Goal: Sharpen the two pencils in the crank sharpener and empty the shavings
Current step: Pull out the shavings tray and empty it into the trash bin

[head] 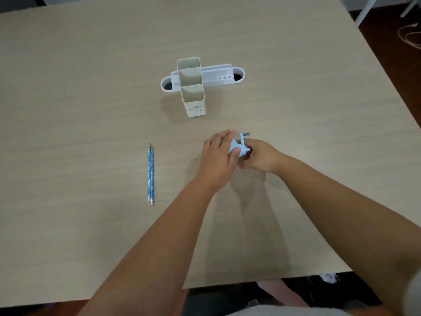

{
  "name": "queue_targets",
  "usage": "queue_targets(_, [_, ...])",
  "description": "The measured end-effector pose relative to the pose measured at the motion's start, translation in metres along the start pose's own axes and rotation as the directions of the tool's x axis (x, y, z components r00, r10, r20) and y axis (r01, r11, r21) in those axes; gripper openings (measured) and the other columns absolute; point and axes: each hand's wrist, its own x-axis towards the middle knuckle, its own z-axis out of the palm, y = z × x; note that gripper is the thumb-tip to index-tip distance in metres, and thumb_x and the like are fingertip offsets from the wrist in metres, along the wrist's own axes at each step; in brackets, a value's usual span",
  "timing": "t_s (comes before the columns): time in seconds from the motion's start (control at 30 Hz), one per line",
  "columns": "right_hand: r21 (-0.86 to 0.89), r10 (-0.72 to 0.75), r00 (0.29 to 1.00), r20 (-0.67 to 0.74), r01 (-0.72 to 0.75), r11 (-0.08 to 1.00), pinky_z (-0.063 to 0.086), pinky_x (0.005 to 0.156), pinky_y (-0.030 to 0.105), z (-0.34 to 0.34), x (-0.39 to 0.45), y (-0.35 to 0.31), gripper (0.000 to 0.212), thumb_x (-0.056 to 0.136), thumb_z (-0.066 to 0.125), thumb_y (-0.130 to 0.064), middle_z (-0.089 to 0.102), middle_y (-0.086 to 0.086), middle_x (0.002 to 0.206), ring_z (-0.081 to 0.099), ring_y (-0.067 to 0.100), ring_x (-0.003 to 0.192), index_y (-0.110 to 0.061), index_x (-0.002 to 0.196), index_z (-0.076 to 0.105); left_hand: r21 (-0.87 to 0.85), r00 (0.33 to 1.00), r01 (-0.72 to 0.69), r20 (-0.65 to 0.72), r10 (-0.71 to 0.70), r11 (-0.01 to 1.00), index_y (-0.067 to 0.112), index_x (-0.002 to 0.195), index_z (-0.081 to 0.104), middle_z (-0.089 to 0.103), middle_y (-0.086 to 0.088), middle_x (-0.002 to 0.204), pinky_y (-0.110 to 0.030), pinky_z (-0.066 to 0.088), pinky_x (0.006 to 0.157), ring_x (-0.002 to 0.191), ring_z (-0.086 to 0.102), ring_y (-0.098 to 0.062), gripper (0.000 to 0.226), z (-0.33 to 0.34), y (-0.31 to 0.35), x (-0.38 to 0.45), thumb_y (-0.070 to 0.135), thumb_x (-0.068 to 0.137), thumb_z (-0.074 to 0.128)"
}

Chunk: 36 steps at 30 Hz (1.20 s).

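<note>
A small light-blue crank sharpener (237, 145) sits on the table (91, 110) near its middle, mostly covered by both hands. My left hand (217, 159) wraps over its body from the left. My right hand (258, 157) closes on its right side beside the crank, whose grey handle (246, 134) sticks up behind. Two blue patterned pencils (150, 175) lie side by side to the left, tips pointing away from me, well apart from both hands.
A tall cream divided pencil holder (193, 87) stands beyond the sharpener, with a low white desk organizer (216, 76) lying behind it. The table's near edge runs just in front of my lap. White chair legs (373, 10) show at the top right.
</note>
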Motion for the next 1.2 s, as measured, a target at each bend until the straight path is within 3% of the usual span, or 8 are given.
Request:
queue_targets(0.2, [-0.043, -0.015, 1.000, -0.004, 0.015, 0.999, 0.045, 0.063, 0.024, 0.004, 0.010, -0.001, 0.029, 0.058, 0.084, -0.021, 0.064, -0.003, 0.083, 0.061, 0.013, 0.074, -0.029, 0.075, 0.061, -0.030, 1.000, 0.015, -0.010, -0.016, 0.999, 0.015, 0.141, 0.041, 0.044, -0.005, 0.143, -0.031, 0.021, 0.113, 0.131, 0.037, -0.025, 0.060, 0.000, 0.000, -0.001, 0.046, 0.092, 0.025])
queue_targets(0.33, [-0.013, -0.066, 0.996, -0.053, 0.065, 0.998, 0.050, 0.069, 0.028, 0.003, 0.009, 0.004, 0.031, 0.057, 0.084, -0.016, 0.067, 0.003, 0.085, 0.060, 0.012, 0.072, -0.019, 0.082, 0.066, 0.006, 1.000, -0.006, -0.010, 0.006, 1.000, 0.015, 0.141, 0.040, 0.044, -0.006, 0.143, -0.031, 0.022, 0.112, 0.130, 0.038, -0.026, 0.058, 0.002, -0.001, -0.001, 0.045, 0.093, 0.026])
queue_targets(0.43, [0.016, -0.052, 0.998, -0.044, 0.053, 0.998, 0.053, 0.072, 0.031, -0.006, 0.008, 0.014, 0.044, 0.052, 0.088, -0.019, 0.069, 0.009, 0.087, 0.059, 0.011, 0.070, -0.027, 0.091, 0.068, 0.014, 1.000, 0.011, -0.018, -0.011, 1.000, 0.017, 0.143, 0.038, 0.043, -0.005, 0.144, -0.033, 0.024, 0.113, 0.131, 0.036, -0.026, 0.058, 0.003, -0.003, -0.002, 0.046, 0.094, 0.027])
queue_targets(0.6, [0.102, 0.017, 0.994, -0.106, -0.006, 0.995, 0.044, 0.058, 0.004, -0.029, -0.014, 0.035, 0.058, 0.053, 0.090, -0.013, 0.065, 0.002, 0.078, 0.055, 0.001, 0.057, -0.035, 0.101, 0.066, 0.029, 1.000, 0.025, -0.015, -0.024, 0.999, 0.019, 0.144, 0.037, 0.041, -0.004, 0.146, -0.036, 0.026, 0.114, 0.133, 0.034, -0.025, 0.054, -0.001, 0.000, -0.002, 0.043, 0.096, 0.032])
queue_targets(0.77, [0.178, 0.082, 0.980, -0.183, -0.049, 0.983, 0.044, 0.062, 0.009, -0.041, -0.053, 0.060, 0.059, 0.055, 0.090, -0.013, 0.065, -0.002, 0.077, 0.052, -0.005, 0.050, -0.037, 0.103, 0.065, 0.108, 0.991, 0.018, -0.134, -0.004, 0.994, 0.025, 0.138, 0.044, 0.047, 0.001, 0.142, -0.045, 0.031, 0.110, 0.131, 0.041, -0.024, 0.051, -0.008, 0.009, -0.005, 0.045, 0.093, 0.034])
queue_targets(0.83, [0.237, 0.084, 0.974, -0.210, -0.033, 0.971, 0.045, 0.065, 0.009, -0.044, -0.074, 0.067, 0.058, 0.056, 0.089, -0.012, 0.066, -0.003, 0.078, 0.054, 0.000, 0.054, -0.040, 0.100, 0.065, 0.139, 0.978, -0.084, -0.177, 0.108, 0.987, 0.026, 0.136, 0.046, 0.049, 0.003, 0.138, -0.046, 0.031, 0.109, 0.129, 0.043, -0.023, 0.048, -0.010, 0.020, -0.008, 0.044, 0.091, 0.044])
queue_targets(1.03, [0.451, 0.098, 0.954, -0.284, 0.042, 0.892, 0.053, 0.078, 0.033, -0.044, -0.144, 0.095, 0.064, 0.062, 0.085, -0.006, 0.068, -0.001, 0.086, 0.063, 0.017, 0.070, -0.041, 0.110, 0.063, 0.141, 0.918, -0.351, 0.244, 0.311, 0.926, 0.038, 0.145, 0.024, 0.043, 0.015, 0.141, -0.046, 0.009, 0.113, 0.144, 0.014, -0.016, 0.083, 0.020, 0.084, -0.022, 0.067, 0.074, 0.057])
queue_targets(1.2, [0.601, 0.179, 0.928, -0.326, 0.057, 0.797, 0.053, 0.087, 0.035, -0.044, -0.213, 0.133, 0.065, 0.069, 0.080, -0.003, 0.067, 0.003, 0.094, 0.065, 0.017, 0.080, -0.033, 0.123, 0.057, 0.111, 0.838, -0.483, 0.345, 0.423, 0.868, 0.041, 0.142, 0.029, 0.053, 0.018, 0.132, -0.043, 0.004, 0.107, 0.144, 0.012, -0.014, 0.072, 0.061, 0.138, -0.026, 0.062, 0.078, 0.057])
